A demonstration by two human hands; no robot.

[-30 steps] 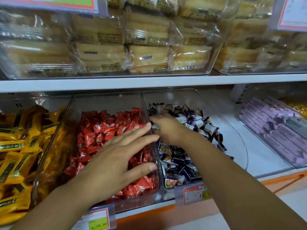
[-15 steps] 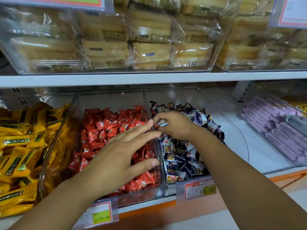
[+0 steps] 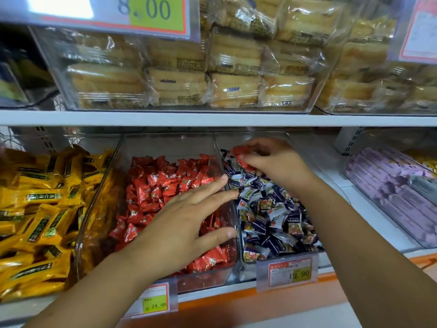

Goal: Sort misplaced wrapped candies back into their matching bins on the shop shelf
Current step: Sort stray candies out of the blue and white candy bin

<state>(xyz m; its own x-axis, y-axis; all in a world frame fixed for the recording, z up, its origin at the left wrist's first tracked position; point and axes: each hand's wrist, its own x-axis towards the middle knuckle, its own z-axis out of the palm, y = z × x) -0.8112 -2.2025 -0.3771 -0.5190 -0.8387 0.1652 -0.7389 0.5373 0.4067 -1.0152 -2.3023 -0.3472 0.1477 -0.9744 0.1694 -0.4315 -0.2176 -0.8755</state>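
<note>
The lower shelf (image 3: 335,178) is being used for a row of clear bins, and the upper shelf (image 3: 212,118) is being filled by wrapped cakes (image 3: 234,88) stacked in clear boxes. At the left end of the lower shelf yellow packets (image 3: 40,209) are being displayed. At the right end purple packets (image 3: 390,192) are being kept in their own box, beyond a bare strip of shelf.

Between them two bins are being stood side by side. The red bin (image 3: 165,145) is heaped with red candies (image 3: 160,183). To its right is the blue bin (image 3: 262,138), heaped with blue-and-white candies (image 3: 272,221).

The left hand (image 3: 184,223) is being held flat and spread over the red candies, its fingertips reaching the wall between the two bins. Whether the pile is being touched cannot be told.

The right hand (image 3: 276,162) is being held over the back of the blue bin, near its left wall. A blurred red candy (image 3: 241,153) is being pinched between its thumb and fingers, above the blue-and-white pile.

Price tags (image 3: 287,272) are being carried on the front edge of the lower shelf.
</note>
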